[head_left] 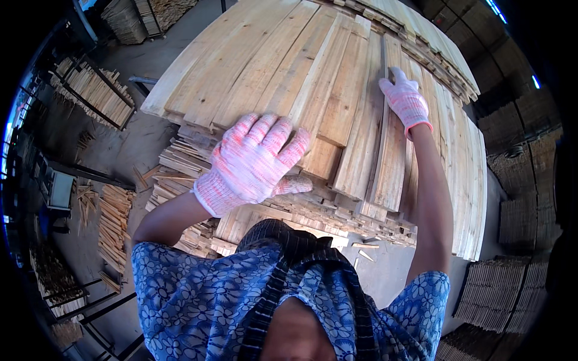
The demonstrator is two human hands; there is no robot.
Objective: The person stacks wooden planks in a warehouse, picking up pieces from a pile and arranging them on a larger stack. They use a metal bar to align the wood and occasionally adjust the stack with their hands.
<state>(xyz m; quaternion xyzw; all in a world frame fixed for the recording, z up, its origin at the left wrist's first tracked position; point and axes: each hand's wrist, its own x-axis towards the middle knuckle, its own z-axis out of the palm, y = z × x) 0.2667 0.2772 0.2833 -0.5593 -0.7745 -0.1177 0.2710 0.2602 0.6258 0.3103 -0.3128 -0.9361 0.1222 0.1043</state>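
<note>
Pale wooden boards (265,54) lie side by side on top of a layered stack, their near ends uneven. My left hand (250,159), in a white and pink knitted glove, rests palm down at the near ends of the boards with its fingers spread. Farther out on the right, my right hand (407,103), gloved the same way, touches a narrow board (390,162) that lies a little above its neighbours. Its thumb and fingers are apart, and the palm side is hidden. A shorter board end (323,157) shows just right of my left hand.
Another board stack (439,45) adjoins at the far right. Lower layers with jutting ends (180,162) stick out at the left. A bundle of sticks (93,90) and a pile of wood strips (114,225) stand on the left floor. Stacked wood (490,295) stands at right.
</note>
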